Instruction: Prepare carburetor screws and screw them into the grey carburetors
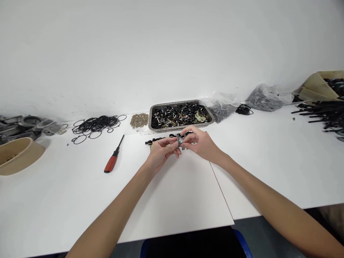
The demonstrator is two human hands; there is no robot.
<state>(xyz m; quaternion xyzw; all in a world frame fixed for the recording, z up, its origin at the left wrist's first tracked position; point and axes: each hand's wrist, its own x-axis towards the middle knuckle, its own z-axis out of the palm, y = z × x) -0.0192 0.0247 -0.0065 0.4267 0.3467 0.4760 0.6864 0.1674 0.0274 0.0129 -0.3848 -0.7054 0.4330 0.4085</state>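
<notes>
Both hands meet over the white table, just in front of the metal tray point(212, 119) of small mixed parts. My left hand point(162, 152) pinches a small grey part point(179, 143) between thumb and fingers. From the other side, my right hand point(197, 143) closes its fingertips on the same grey part. The part's exact shape is too small to tell. Behind the hands lies a row of small black parts point(150, 142), partly hidden by the fingers.
Left of the hands lie a red-handled screwdriver point(111, 162), black rings point(98, 125), small brass-coloured pieces point(139, 120) and a beige container point(29, 157). Toward the right are plastic bags point(268, 97), black rods point(322, 111) and another beige container point(314, 87). A board edge point(221, 190) crosses the table.
</notes>
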